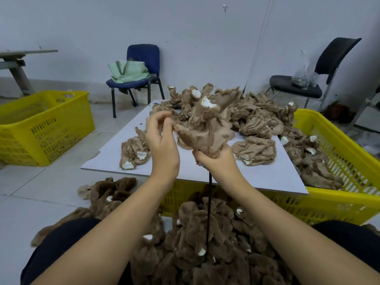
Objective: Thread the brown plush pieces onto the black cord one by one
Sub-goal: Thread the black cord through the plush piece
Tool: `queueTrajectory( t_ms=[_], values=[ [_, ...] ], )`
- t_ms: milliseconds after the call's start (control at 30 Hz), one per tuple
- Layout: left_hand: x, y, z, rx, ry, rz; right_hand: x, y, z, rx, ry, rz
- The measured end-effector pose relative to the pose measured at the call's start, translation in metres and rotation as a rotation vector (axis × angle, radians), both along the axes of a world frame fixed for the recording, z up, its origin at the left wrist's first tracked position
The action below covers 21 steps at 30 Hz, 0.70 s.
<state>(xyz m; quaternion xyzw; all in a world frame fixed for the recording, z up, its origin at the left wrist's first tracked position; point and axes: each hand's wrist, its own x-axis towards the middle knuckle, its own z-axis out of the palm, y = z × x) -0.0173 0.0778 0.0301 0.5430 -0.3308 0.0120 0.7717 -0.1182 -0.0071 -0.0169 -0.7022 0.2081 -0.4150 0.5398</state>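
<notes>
A brown plush piece [205,128] with white patches is held up above the white board [185,165]. My left hand [162,140] pinches its left edge. My right hand [216,161] grips its bunched lower end from below. A black cord [209,212] hangs straight down from my right hand into a heap of threaded brown plush pieces [205,243] between my knees. Loose brown pieces [255,120] are piled at the back and right of the board, and a small bundle [133,153] lies at its left.
The board rests on a yellow crate [339,161] holding more plush. A second yellow crate [41,124] stands on the floor at left. A blue chair with a green bag [133,70] and a black chair [308,83] stand by the wall.
</notes>
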Motion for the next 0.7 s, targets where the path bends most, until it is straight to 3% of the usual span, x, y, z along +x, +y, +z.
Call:
queueTrajectory(
  t_ms=[133,300,367,533,700],
  values=[
    [0.006,-0.008,0.025,0.053,-0.097,-0.151,0.001,0.000,-0.011,0.032,-0.054,0.009],
    [0.005,-0.016,0.023,0.431,-0.098,-0.452,0.008,0.000,-0.016,0.041,-0.076,0.020],
    [0.008,-0.014,0.020,0.445,-0.121,-0.528,0.009,0.000,-0.016,0.037,-0.087,0.017],
    [0.012,-0.008,0.015,0.622,-0.278,-0.489,0.005,0.002,-0.006,0.020,-0.126,0.131],
    [0.003,-0.002,0.013,0.625,-0.514,-0.484,0.002,0.002,-0.005,0.023,-0.084,0.181]
  ],
)
